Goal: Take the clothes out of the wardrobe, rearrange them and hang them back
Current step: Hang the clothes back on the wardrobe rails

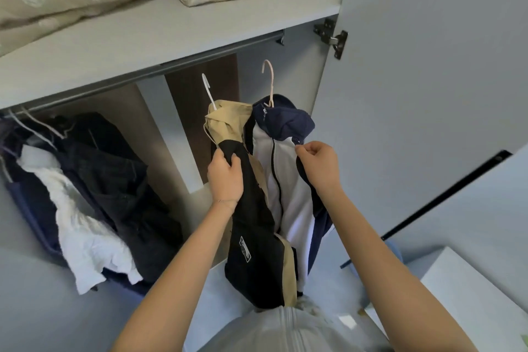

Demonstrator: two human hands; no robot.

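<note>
Below the rail [171, 66], left hand [225, 177] grips the tan-black jacket [257, 237], right hand [320, 163] pinches the navy-white jacket [285, 180]; 2 unhooked hangers could slip.

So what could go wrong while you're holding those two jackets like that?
1. The tan and black jacket is held only by a bunch of its fabric in the left hand, so it might slide off its white hanger.
2. The right hand only pinches the navy and white jacket, so that one could slip and drop.
3. Both hooks are off the rail and sit close together, so they might tangle when hung back.
</note>
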